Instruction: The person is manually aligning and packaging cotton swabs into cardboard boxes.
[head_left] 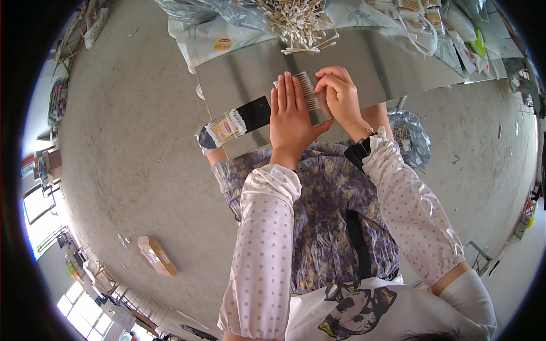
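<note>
My left hand [290, 116] lies flat, fingers together, on a shiny metal sheet [244, 79] in front of me. Beside it my right hand [339, 94] is curled over a neat row of wooden cotton swabs [309, 91], which sits between the two hands on the sheet. The left hand's edge presses against the row's left side. A sealed clear packet of cotton swabs with a black end [233, 126] lies on the sheet to the left of my left hand.
A loose heap of cotton swabs [296, 20] lies at the far edge of the sheet. Clear plastic bags [193, 11] and more packets [421, 14] crowd the back. A plastic bag [412, 133] hangs at right. A cardboard box [156, 256] lies on the concrete floor.
</note>
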